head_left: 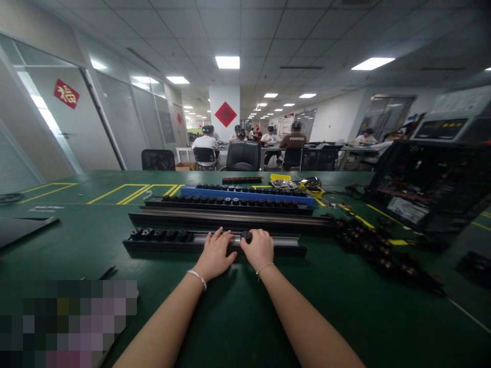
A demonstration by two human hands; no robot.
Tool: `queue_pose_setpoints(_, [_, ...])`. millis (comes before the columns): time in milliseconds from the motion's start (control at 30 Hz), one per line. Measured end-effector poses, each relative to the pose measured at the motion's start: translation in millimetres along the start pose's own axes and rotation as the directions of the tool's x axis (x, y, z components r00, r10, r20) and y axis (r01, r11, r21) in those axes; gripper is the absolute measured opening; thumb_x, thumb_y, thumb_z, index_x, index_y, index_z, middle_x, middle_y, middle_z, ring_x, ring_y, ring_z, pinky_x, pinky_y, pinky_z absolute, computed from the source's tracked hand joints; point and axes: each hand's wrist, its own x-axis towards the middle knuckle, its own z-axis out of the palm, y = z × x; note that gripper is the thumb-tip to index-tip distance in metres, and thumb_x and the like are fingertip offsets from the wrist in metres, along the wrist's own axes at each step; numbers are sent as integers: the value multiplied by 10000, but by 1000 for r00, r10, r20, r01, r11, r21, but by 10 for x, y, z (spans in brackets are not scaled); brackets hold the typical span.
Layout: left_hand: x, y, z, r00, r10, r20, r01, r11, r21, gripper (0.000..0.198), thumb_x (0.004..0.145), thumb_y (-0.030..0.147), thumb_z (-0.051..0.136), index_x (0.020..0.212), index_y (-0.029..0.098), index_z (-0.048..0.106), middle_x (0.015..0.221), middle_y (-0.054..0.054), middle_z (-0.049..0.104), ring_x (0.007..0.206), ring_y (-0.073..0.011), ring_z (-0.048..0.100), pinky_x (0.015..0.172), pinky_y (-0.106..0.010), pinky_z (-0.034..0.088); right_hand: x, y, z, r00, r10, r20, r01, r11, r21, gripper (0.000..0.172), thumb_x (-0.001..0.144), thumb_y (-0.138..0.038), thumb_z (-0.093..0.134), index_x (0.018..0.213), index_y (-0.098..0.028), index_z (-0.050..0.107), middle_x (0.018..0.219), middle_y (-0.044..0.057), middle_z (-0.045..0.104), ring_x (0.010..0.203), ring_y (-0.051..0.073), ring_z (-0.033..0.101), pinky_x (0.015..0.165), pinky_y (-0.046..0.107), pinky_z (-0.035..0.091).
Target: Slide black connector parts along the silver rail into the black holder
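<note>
A long black channel-shaped rail (161, 249) lies across the green table in front of me. Several small black round parts (159, 234) sit in a row in its left end. My left hand (217, 255) rests on the rail's middle with its fingers spread, holding nothing that I can see. Just to its right, my right hand (261, 249) pinches a small black round part (246, 236) at the rail. Whether that part touches the rail's floor is hidden by the fingers.
Behind lie another black rail (230, 219), a filled black rail (184, 202) and a blue rail (186, 191). Dark parts (379, 250) are heaped at right, near an opened computer case (425, 179). A metal dish (284, 184) stands farther back. People sit beyond the table (115, 235).
</note>
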Motion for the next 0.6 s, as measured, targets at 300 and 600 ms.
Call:
queue_pose_setpoints(300, [-5,14,-14,1000,0,11,0,1000,12,455,772,370,498,1204,234,460,1348,-52,453,1336,-261,217,1084,-525,117,9,131,-74,1000,17,-4,-17,999,-45,252,756,-371,490,871,-189,620,928,79,607,949,209,490,835,317,314])
queue_pose_setpoints(600, [-10,35,-45,1000,2,14,-2,1000,19,445,774,361,507,1197,231,460,1349,-51,452,1336,-253,218,1083,-525,123,14,256,-141,999,31,-20,-32,998,-56,247,754,-362,480,864,-188,617,905,74,602,928,202,487,819,316,313])
